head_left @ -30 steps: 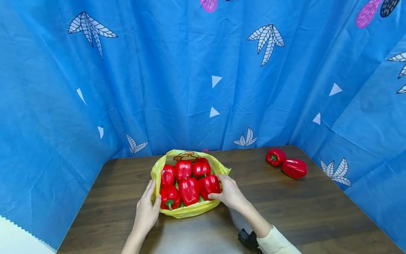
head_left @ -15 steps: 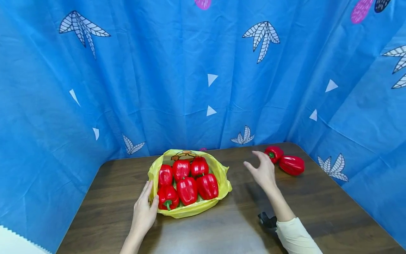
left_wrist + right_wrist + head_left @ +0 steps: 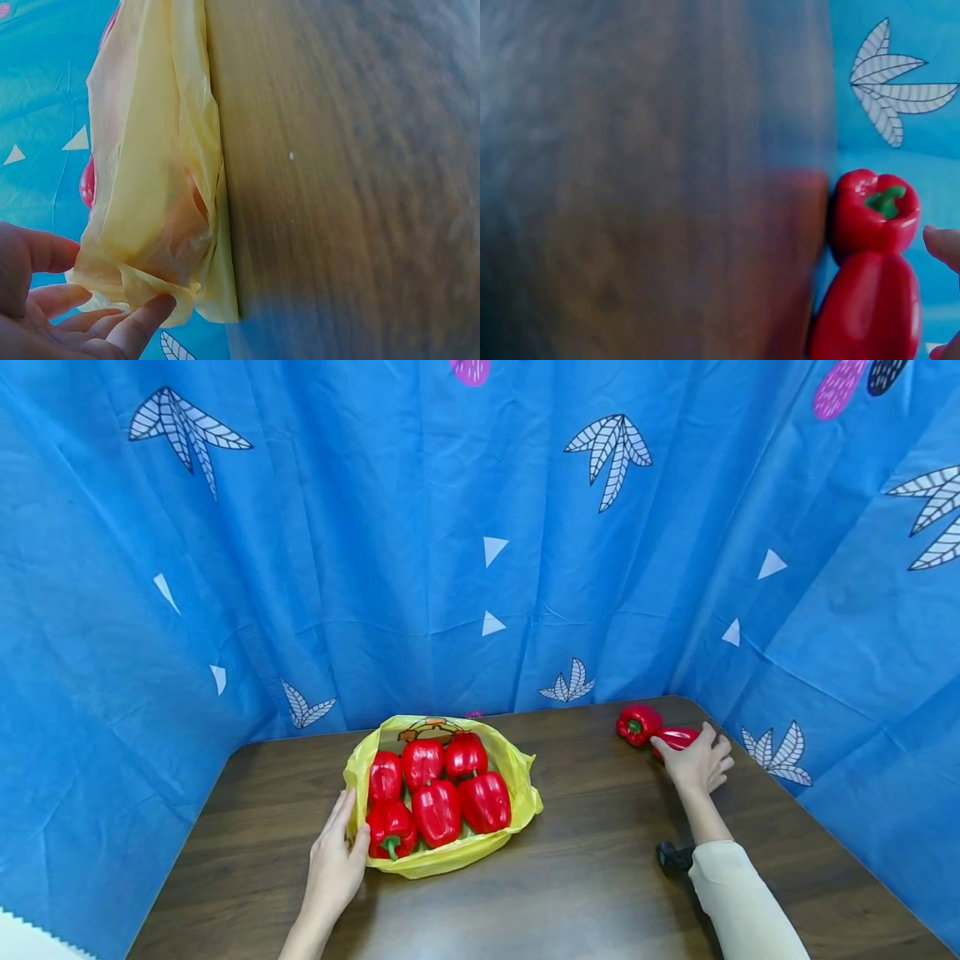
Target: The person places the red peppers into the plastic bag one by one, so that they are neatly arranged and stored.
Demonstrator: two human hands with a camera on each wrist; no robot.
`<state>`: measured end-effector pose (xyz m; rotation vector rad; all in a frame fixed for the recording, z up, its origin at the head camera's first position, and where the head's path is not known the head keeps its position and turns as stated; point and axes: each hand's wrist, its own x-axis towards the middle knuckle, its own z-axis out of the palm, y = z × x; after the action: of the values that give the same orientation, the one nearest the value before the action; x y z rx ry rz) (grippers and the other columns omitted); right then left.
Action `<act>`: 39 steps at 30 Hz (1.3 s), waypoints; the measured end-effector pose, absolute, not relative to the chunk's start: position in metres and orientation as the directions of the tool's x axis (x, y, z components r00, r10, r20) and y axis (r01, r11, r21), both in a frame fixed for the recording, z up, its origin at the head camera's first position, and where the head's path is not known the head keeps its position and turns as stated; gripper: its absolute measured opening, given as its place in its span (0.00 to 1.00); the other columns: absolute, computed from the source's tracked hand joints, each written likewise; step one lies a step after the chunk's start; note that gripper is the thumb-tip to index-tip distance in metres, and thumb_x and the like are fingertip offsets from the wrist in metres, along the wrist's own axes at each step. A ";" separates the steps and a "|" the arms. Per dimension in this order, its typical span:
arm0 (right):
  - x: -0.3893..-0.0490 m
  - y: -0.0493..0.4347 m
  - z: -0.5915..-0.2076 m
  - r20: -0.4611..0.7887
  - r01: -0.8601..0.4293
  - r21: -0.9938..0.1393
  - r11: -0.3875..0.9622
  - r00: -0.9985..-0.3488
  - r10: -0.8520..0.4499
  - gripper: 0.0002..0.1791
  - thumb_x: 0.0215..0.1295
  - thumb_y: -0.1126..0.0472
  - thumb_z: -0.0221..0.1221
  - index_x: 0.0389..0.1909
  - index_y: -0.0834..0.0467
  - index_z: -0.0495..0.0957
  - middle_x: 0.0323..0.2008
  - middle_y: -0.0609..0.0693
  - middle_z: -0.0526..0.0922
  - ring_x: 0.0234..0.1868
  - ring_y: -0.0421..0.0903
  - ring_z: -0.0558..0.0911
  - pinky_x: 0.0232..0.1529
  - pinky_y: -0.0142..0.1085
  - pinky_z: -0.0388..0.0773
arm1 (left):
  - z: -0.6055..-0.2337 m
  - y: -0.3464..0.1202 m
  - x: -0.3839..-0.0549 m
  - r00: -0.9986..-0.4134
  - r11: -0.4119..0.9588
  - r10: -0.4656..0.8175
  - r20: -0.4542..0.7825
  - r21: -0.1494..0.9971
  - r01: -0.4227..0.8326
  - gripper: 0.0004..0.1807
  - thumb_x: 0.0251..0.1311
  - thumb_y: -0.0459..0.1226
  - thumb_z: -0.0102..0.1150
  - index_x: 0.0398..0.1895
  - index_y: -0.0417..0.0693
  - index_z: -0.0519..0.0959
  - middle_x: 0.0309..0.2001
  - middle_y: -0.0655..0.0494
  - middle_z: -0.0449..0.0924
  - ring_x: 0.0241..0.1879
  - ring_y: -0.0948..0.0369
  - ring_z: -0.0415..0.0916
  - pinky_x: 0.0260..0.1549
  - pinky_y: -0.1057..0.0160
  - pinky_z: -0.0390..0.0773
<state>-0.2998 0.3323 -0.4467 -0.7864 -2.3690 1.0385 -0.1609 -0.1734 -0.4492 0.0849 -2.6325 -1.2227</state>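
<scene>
A yellow plastic bag point(image 3: 453, 861), its mouth spread wide, holds several red bell peppers point(image 3: 437, 814). At its left side my left hand point(image 3: 333, 862) rests with fairly straight fingers against the plastic. The left wrist view shows those fingers point(image 3: 142, 324) touching a crumpled end of the yellow bag point(image 3: 150, 187). At the far right, my right hand point(image 3: 697, 764) is spread over a red bell pepper point(image 3: 677, 737), partly covering it. In the right wrist view, a fingertip point(image 3: 943, 246) stands apart from this pepper point(image 3: 870, 311).
A second red bell pepper point(image 3: 639, 724) with a green stem lies just left of the one under my right hand. The brown wooden table point(image 3: 570, 868) is bounded by blue curtains point(image 3: 375, 527) at the back and sides. A dark wrist device point(image 3: 672, 857) hangs below my right wrist.
My right hand has left the bag's right side and moved right to the pepper at the far right. The left hand has stayed at the bag. The head view has shifted slightly.
</scene>
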 end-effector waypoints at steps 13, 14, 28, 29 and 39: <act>-0.311 0.333 -0.456 0.092 0.364 -0.788 0.496 -0.728 0.680 0.51 0.60 0.52 0.64 0.75 0.64 0.45 0.70 0.71 0.47 0.68 0.69 0.50 0.62 0.65 0.65 | -0.451 -0.177 -0.159 -0.971 0.643 -0.158 0.180 0.765 0.037 0.33 0.67 0.33 0.50 0.75 0.40 0.56 0.76 0.38 0.52 0.72 0.38 0.55 0.68 0.38 0.58; -0.311 0.333 -0.457 0.098 0.360 -0.789 0.498 -0.726 0.680 0.50 0.60 0.52 0.65 0.75 0.63 0.46 0.70 0.70 0.48 0.67 0.70 0.51 0.62 0.64 0.65 | -0.451 -0.177 -0.159 -0.971 0.642 -0.158 0.181 0.765 0.038 0.33 0.67 0.33 0.50 0.75 0.40 0.55 0.76 0.38 0.52 0.72 0.38 0.55 0.68 0.39 0.59; -0.295 0.314 -0.444 0.199 0.212 -0.799 0.562 -0.790 0.580 0.49 0.57 0.59 0.68 0.75 0.60 0.50 0.71 0.68 0.54 0.69 0.68 0.55 0.61 0.65 0.67 | -0.449 -0.179 -0.158 -0.969 0.632 -0.152 0.194 0.773 0.056 0.33 0.67 0.32 0.50 0.75 0.39 0.55 0.76 0.38 0.52 0.73 0.39 0.54 0.68 0.39 0.58; -0.293 0.310 -0.440 0.220 0.187 -0.795 0.577 -0.798 0.562 0.49 0.56 0.59 0.68 0.75 0.61 0.51 0.70 0.68 0.55 0.69 0.68 0.56 0.60 0.65 0.67 | -0.449 -0.179 -0.158 -0.969 0.632 -0.152 0.197 0.773 0.058 0.33 0.67 0.32 0.50 0.75 0.39 0.56 0.76 0.38 0.52 0.73 0.39 0.54 0.68 0.39 0.58; -0.267 0.250 -0.392 0.369 -0.062 -0.748 0.661 -0.866 0.337 0.50 0.53 0.60 0.71 0.74 0.57 0.55 0.71 0.64 0.58 0.69 0.65 0.58 0.56 0.66 0.71 | -0.448 -0.178 -0.159 -0.966 0.619 -0.153 0.210 0.782 0.072 0.34 0.66 0.31 0.51 0.75 0.40 0.56 0.75 0.38 0.53 0.72 0.40 0.55 0.68 0.40 0.59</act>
<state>-0.2667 0.2498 -0.3917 -0.2136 -2.3931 1.1028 -0.1589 -0.1781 -0.4481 0.0659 -2.5889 -1.2665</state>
